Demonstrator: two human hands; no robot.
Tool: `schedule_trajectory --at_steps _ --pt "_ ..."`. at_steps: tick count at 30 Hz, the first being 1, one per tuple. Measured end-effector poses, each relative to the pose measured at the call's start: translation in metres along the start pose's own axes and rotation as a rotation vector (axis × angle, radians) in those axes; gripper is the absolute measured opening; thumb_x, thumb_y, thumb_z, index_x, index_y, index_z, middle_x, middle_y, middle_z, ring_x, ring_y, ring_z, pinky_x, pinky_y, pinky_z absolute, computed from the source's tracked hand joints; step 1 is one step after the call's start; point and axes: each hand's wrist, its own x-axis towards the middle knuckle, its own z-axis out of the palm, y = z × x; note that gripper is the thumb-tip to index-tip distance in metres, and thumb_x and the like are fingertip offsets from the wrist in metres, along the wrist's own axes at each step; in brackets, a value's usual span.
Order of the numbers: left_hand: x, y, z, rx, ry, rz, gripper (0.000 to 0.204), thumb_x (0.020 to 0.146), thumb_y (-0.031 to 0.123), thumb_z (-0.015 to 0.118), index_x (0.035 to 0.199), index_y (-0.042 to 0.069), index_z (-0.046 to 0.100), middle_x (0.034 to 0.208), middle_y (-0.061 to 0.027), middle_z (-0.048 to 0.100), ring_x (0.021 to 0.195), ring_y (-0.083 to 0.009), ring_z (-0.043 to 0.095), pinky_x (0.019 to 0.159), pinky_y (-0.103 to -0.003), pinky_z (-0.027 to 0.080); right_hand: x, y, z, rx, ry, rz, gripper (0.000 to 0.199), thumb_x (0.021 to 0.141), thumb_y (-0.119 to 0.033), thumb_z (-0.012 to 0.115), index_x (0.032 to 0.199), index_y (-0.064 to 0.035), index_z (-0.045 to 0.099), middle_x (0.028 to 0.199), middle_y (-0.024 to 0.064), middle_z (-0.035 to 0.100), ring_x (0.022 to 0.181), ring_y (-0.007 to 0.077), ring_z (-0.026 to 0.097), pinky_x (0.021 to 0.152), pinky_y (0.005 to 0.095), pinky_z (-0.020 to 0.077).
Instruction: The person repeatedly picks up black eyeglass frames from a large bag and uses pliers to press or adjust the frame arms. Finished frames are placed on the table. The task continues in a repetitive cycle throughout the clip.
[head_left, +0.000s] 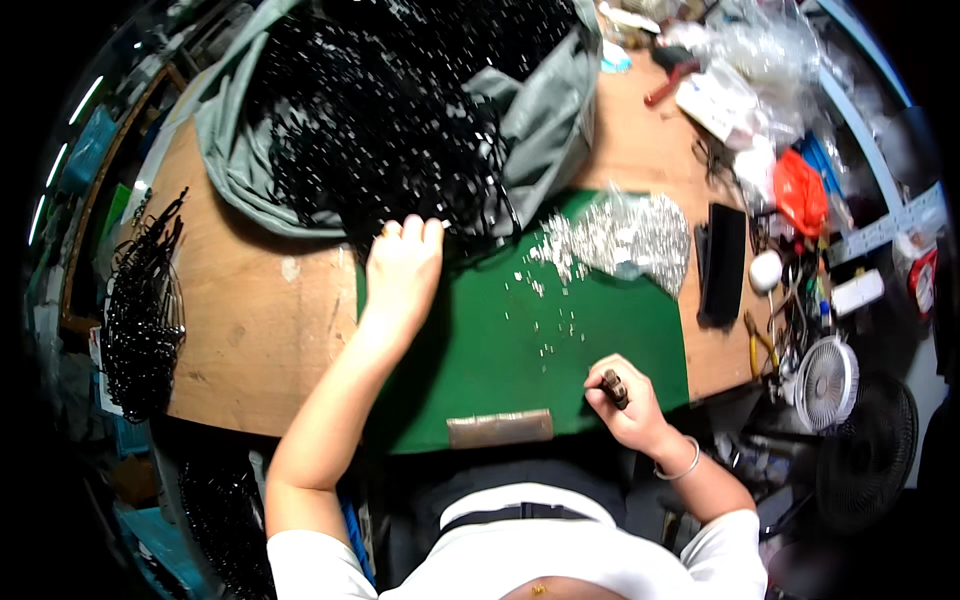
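My left hand [405,270] is at the near edge of a big heap of black cords [370,110] with small shiny silver bits on them. Its fingers curl down onto the cords, and the fingertips are partly hidden. The heap fills an open grey-green bag [555,130]. My right hand [628,405] is closed around a short dark brown tool [614,389], held over the green mat [480,340]. Small silver metal pieces [560,250] lie scattered on the mat, spilling from a clear plastic bag [640,240] full of them.
A metallic bar [499,429] lies along the mat's near edge. Bundled black cords [145,310] hang over the wooden table's [240,340] left side. At right are a black case [721,265], yellow-handled pliers [760,340], a white fan [827,382], a red bag [800,192] and plastic clutter.
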Motion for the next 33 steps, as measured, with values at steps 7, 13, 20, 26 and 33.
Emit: schedule_trajectory --at_steps 7,13,20,26,33 --pt "0.004 -0.004 -0.061 -0.629 0.05 0.012 0.006 0.079 0.005 0.053 0.083 0.004 0.049 0.073 -0.008 0.051 0.068 -0.0208 0.05 0.06 -0.03 0.041 0.005 -0.01 -0.004 -0.346 -0.177 -0.277 0.024 0.058 0.004 0.058 0.079 -0.0037 0.052 0.074 0.0088 0.052 0.07 0.0265 0.051 0.063 0.0334 0.0429" --pt "-0.058 0.018 -0.128 -1.721 -0.036 -0.672 0.012 0.087 0.011 0.042 0.082 0.001 0.043 0.068 -0.0064 0.054 0.057 -0.0117 0.051 0.053 -0.023 0.043 0.031 -0.014 -0.034 -0.502 -0.116 -0.06 0.014 0.065 -0.002 0.055 0.077 -0.0013 0.049 0.071 0.0148 0.051 0.068 0.0321 0.052 0.062 0.0387 0.0432" --pt "-0.101 0.049 -0.143 -1.939 0.134 -0.813 0.046 0.08 0.015 0.054 0.114 -0.001 0.027 0.08 -0.0184 0.059 0.043 -0.017 0.054 0.044 -0.025 0.048 0.054 0.015 -0.022 -0.668 -0.041 0.051 0.015 0.069 -0.006 0.055 0.082 -0.0016 0.049 0.076 0.0157 0.053 0.074 0.0334 0.054 0.066 0.0406 0.0433" --pt "-0.107 0.071 -0.11 -1.742 -0.014 -0.834 0.074 0.07 -0.01 0.058 0.127 0.003 0.012 0.102 -0.0197 0.053 0.072 -0.0122 0.058 0.066 -0.021 0.048 0.064 0.013 -0.028 -0.702 -0.244 0.127 0.014 0.072 -0.009 0.054 0.082 -0.001 0.052 0.078 0.0176 0.055 0.076 0.0342 0.055 0.066 0.0399 0.0433" --pt "-0.094 0.074 -0.101 -1.815 -0.008 -0.579 0.097 0.065 -0.011 0.062 0.132 0.008 -0.005 0.107 -0.0198 0.047 0.068 -0.0092 0.055 0.067 -0.022 0.046 0.067 0.003 -0.025 -0.627 -0.208 0.279 0.016 0.074 -0.015 0.056 0.08 -0.0003 0.053 0.076 0.0175 0.055 0.075 0.0337 0.055 0.066 0.0391 0.0434"
